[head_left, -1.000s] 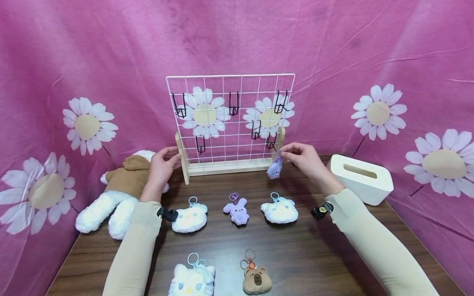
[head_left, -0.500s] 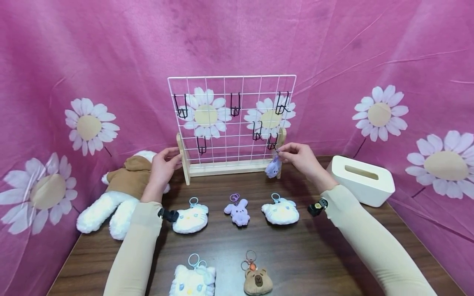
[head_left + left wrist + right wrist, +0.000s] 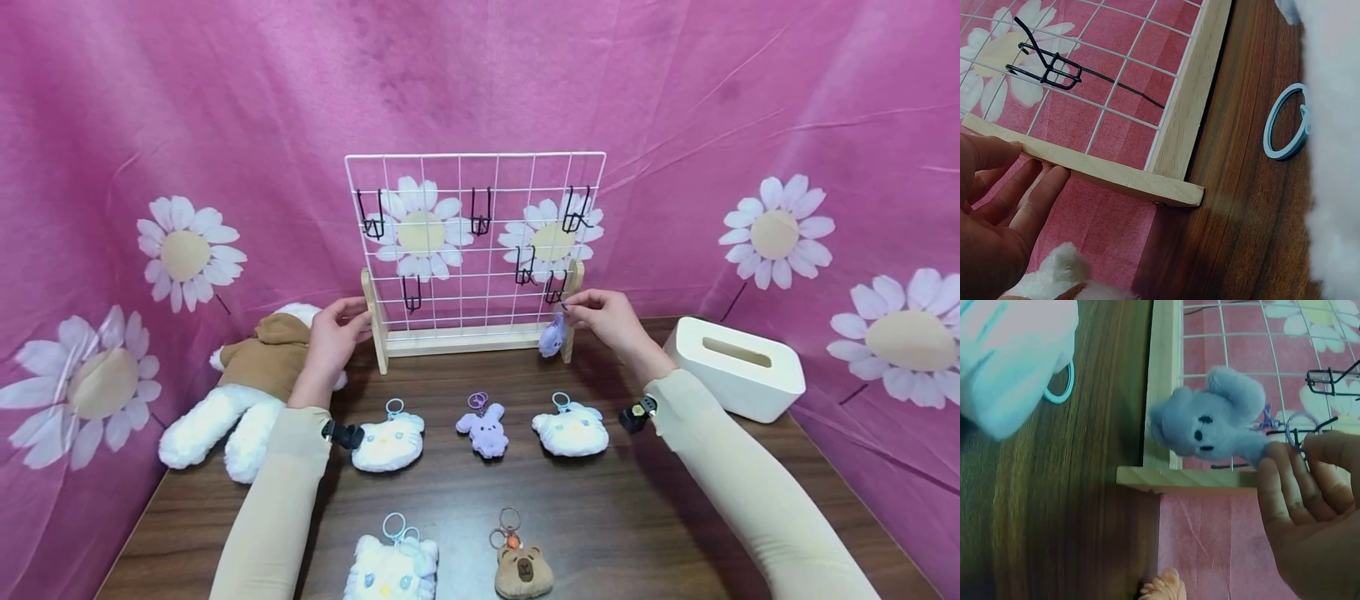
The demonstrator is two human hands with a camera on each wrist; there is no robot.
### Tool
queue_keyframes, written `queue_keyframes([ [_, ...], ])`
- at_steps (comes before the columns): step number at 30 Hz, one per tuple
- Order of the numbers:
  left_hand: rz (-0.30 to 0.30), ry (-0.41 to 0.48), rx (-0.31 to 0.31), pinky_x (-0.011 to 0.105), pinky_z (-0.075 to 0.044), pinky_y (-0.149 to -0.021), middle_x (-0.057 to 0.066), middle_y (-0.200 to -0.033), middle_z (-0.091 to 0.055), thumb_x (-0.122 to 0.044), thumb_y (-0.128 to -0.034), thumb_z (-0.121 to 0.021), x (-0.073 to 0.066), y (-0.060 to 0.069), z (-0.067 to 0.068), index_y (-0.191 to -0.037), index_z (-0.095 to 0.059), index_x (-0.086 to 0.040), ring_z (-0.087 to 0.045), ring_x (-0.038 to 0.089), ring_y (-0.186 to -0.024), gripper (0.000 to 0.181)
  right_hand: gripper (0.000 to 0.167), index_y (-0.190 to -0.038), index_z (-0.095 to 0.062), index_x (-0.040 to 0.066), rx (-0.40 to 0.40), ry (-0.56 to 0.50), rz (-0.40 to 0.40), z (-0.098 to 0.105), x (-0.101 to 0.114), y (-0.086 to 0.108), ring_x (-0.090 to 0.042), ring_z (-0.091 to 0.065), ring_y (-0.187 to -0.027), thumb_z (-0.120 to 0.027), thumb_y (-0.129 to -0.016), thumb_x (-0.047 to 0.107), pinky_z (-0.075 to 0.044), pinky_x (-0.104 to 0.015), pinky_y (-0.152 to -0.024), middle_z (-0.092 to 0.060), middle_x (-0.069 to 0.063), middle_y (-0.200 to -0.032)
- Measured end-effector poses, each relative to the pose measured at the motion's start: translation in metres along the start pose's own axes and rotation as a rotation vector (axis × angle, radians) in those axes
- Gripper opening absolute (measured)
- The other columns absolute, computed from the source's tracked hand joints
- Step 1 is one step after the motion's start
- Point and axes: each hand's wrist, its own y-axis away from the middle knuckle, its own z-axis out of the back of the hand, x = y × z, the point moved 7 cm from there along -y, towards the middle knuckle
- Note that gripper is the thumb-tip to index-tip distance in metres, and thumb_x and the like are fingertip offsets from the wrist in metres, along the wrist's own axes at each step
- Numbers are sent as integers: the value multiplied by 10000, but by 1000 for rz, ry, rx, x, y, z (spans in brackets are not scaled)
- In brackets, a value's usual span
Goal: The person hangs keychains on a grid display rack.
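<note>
A white wire grid rack [image 3: 480, 154] with several black hooks stands on a wooden base [image 3: 465, 340]. My left hand [image 3: 333, 342] rests its fingertips on the rack's left wooden upright [image 3: 377, 325]; in the left wrist view the hand [image 3: 1004, 212] touches that upright's outer edge. My right hand [image 3: 611, 323] pinches the ring of a small purple plush [image 3: 552, 336] just below the lower right hook [image 3: 555, 288]. In the right wrist view the ring [image 3: 1302, 428] overlaps the hook tip beside the hand [image 3: 1316, 506]; whether it is threaded I cannot tell.
Nearer on the table [image 3: 450, 508] lie a purple bunny keychain [image 3: 486, 433], two white cat keychains [image 3: 388, 442] [image 3: 573, 431], a larger white one [image 3: 390, 571] and a brown one [image 3: 522, 572]. A plush toy [image 3: 262, 362] lies left, a white tissue box [image 3: 735, 383] right.
My right hand has moved slightly left with the purple plush, bringing its ring to the lower right hook. My left hand stays at the upright.
</note>
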Motion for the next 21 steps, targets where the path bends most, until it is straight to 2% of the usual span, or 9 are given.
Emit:
queue_keyframes([
  [6, -2, 33, 6, 196, -701, -977, 317, -1495, -645, -59, -1140, -623, 0, 0, -1, -1528, -608, 69, -735, -7, -967, 408, 268, -1266, -780, -75, -48, 100, 1, -3, 5, -3, -76, -783, -843, -696, -1101, 120, -672, -123, -747, -805, -293, -1246],
  [14, -1, 47, 3, 175, -701, -955, 325, -1489, -644, -48, -1135, -627, 0, 1, -1, -1526, -606, 74, -737, -18, -964, 410, 239, -1176, -838, -2, -147, 256, 0, -3, 11, -6, -229, -834, -863, -745, -1081, 196, -630, -101, -646, -854, -219, -1099],
  [21, 0, 42, 3, 174, -703, -947, 324, -1486, -651, -52, -1138, -626, 1, -1, -2, -1526, -608, 70, -738, -15, -963, 407, 227, -1162, -860, 58, -190, 304, -35, -3, 13, -5, -245, -829, -859, -744, -1085, 236, -568, -113, -622, -865, -180, -1042],
])
